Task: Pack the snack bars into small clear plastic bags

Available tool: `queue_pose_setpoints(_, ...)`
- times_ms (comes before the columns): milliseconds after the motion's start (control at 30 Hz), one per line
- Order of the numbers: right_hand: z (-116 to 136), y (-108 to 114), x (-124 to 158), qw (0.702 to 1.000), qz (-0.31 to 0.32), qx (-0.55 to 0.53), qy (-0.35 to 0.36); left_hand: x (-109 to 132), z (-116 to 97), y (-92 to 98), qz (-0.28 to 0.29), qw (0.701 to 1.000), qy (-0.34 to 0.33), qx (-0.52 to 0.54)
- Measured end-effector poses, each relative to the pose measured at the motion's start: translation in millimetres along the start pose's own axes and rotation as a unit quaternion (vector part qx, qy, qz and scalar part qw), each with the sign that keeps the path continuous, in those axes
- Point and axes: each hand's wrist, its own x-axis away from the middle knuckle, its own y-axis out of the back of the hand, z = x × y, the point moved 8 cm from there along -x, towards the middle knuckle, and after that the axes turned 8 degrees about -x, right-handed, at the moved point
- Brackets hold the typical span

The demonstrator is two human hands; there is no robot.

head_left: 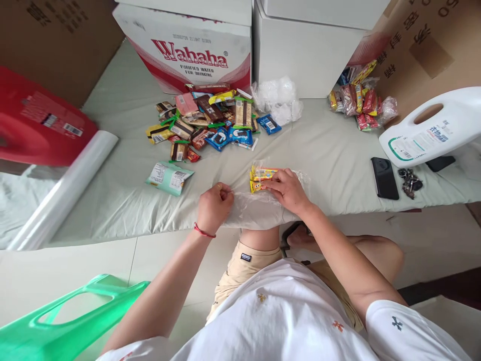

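My left hand is closed in a pinch at the left edge of a piece of clear plastic film. Whether it is a bag or a flat sheet I cannot tell. Small yellow snack packets lie side by side on the film. Over their right end, my right hand closes its fingers on them. To the left of my hands rests a pale green snack bag. Behind is a heap of wrapped snacks in brown, blue, yellow and green.
Crumpled clear plastic and bundled snacks lie further back. A Wahaba-style printed carton and a white box stand behind. At right are a phone, keys and a white detergent bottle; a plastic roll is at left.
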Motion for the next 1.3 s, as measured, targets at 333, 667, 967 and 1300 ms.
queue_pose_setpoints(333, 3, -3, 8, 0.999, -0.024, 0.023, -0.013, 0, -92, 21.4, -0.202, 0.962, -0.154, -0.101)
queue_pose_setpoints(667, -2, -6, 13, 0.999, -0.035, -0.010, -0.023, -36, -76, -10.9, -0.087, 0.974, -0.185, -0.092)
queue_pose_setpoints(967, -1, -4, 16, 0.997, -0.081, -0.014, 0.005, -24, -55, 9.4, -0.151, 0.977, -0.146, 0.046)
queue_pose_setpoints(1300, 3, -6, 16, 0.998, -0.057, -0.024, 0.026, 4, 23, 48.7, -0.230, 0.971, -0.055, -0.034)
